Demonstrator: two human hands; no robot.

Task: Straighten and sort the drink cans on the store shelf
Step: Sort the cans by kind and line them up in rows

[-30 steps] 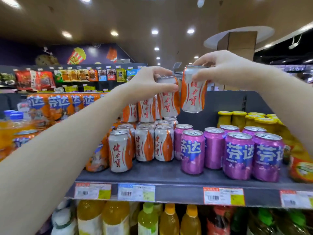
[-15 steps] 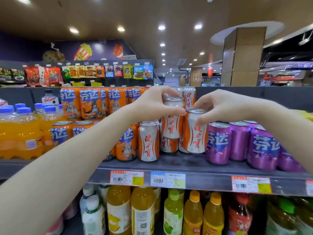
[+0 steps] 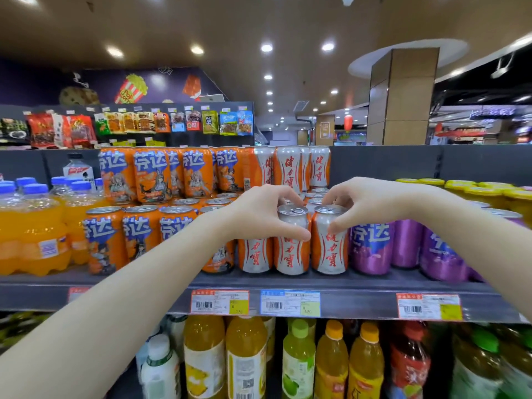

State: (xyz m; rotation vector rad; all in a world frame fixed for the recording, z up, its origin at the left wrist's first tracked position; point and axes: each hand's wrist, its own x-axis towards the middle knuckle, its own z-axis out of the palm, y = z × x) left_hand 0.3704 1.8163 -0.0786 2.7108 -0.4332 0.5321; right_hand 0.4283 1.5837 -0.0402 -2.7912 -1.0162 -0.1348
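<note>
Two white-and-orange cans with red characters stand upright side by side at the front of the grey shelf point(image 3: 359, 285). My left hand point(image 3: 260, 214) grips the top of the left can point(image 3: 290, 254). My right hand point(image 3: 365, 204) grips the top of the right can point(image 3: 329, 253). A third matching can point(image 3: 254, 254) stands just left of them, partly behind my left wrist. More of these cans are stacked behind point(image 3: 289, 168). Orange cans point(image 3: 105, 240) fill the left; purple cans point(image 3: 371, 247) stand to the right.
Orange soda bottles point(image 3: 28, 234) with blue caps stand at the far left, yellow-capped bottles point(image 3: 489, 191) at the far right. Price labels point(image 3: 290, 303) line the shelf edge. Juice bottles point(image 3: 244, 358) fill the shelf below. A snack rack point(image 3: 129, 125) stands behind.
Both hands have come down from head height with one white-and-orange can each. The two cans now stand on the shelf front between the third white can and the purple cans.
</note>
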